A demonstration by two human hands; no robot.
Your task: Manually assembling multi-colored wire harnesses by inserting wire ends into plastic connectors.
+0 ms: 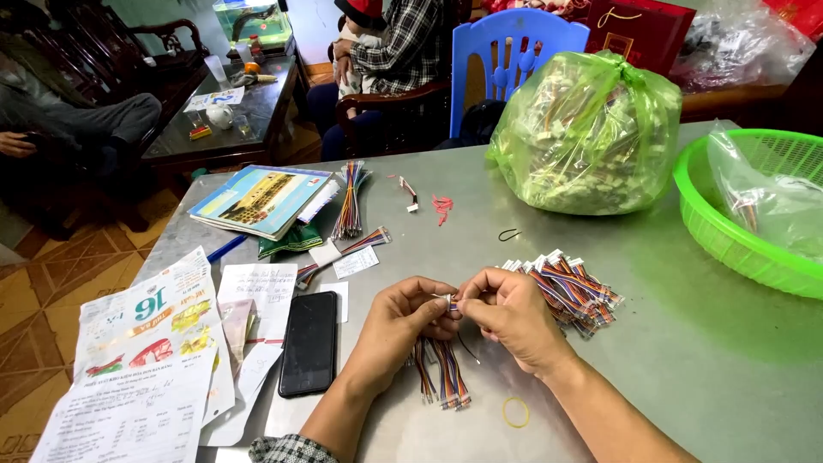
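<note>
grey metal worktop [686, 343] is seen under both hands. a bundle of multicoloured wires [441, 373] is pinched at its top by the closed left hand [403, 321] and right hand [510, 313], meeting at the middle. a tied green plastic bag [587, 133] is set behind, a green basket [754, 214] at right; white paper slips [257, 291], a printed leaflet [154, 330] and a black phone [309, 343] are laid at left.

Both hands [459, 315] pinched on a striped wire bundle [441, 373], perhaps at its connector, over the grey table [669, 343]
</note>
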